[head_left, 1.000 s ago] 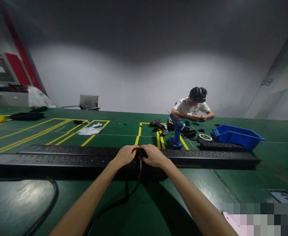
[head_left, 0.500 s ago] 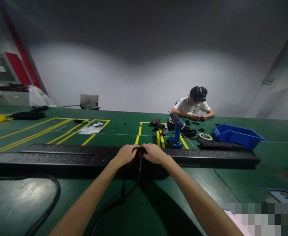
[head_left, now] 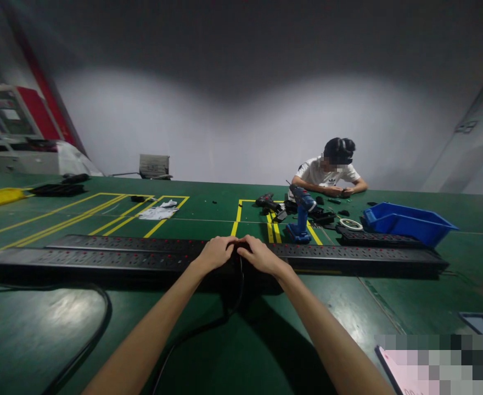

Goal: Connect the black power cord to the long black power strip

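My left hand and my right hand meet above the long black power strips, fingers closed and fingertips nearly touching. Between them they grip the upper end of a black cable, which hangs down and curves to the lower left over the green table. My fingers hide the cable's end, so its shape cannot be made out. A front power strip with rows of sockets and small red marks stretches out to the left. To the right, another stretch of power strip continues past my right hand.
A blue cordless drill stands upright behind the strips, near a blue bin and a roll of tape. Across the table sits a person. Another thick cable loops at left.
The view has shifted slightly, so the table's things appear a little higher and further right. Both hands stay together at the cable's end, with the fingers slightly rearranged.
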`<state>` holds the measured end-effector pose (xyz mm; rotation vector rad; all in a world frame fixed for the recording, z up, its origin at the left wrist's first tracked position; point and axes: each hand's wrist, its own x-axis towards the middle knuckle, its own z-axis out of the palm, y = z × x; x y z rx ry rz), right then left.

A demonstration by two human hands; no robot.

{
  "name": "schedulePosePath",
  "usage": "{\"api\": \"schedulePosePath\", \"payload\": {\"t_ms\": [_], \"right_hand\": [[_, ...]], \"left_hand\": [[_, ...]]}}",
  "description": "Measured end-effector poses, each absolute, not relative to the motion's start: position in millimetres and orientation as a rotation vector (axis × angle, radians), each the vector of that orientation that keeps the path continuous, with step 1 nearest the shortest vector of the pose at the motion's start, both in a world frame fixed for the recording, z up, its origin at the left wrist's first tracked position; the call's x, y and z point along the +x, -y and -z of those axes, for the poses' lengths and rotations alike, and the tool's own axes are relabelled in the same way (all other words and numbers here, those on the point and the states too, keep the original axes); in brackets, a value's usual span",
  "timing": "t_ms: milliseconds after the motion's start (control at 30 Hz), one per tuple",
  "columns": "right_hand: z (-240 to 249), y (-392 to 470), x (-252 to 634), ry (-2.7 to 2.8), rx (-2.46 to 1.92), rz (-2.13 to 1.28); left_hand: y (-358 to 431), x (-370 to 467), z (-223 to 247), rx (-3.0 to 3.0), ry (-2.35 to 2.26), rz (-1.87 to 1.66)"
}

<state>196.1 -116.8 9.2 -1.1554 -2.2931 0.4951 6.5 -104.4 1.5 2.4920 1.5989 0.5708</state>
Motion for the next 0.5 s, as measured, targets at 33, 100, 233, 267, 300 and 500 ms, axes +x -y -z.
{"api": "schedulePosePath", "payload": {"t_ms": [33,100,233,267,300,500], "right_hand": [[-8,118,197,2.292,-1.149,-0.497],[-9,118,201,2.296,-1.138,-0.527],[-17,112,214,2.363,-1.101,-0.609],[-18,110,216,2.398,-1.085,-0.615],[-19,109,218,2.436,-1.064,-0.604],[-12,121,209,2.486,-1.056,-0.178]], "left_hand": [[104,6,-1,2.497,-1.591,-0.575],[104,6,-1,2.498,-1.586,-0.576],[104,6,-1,2.487,-1.596,-0.583],[104,6,-1,2.484,-1.597,-0.586],[105,6,-1,2.482,-1.598,-0.587],[105,6,-3,2.489,-1.600,-0.587]]}}
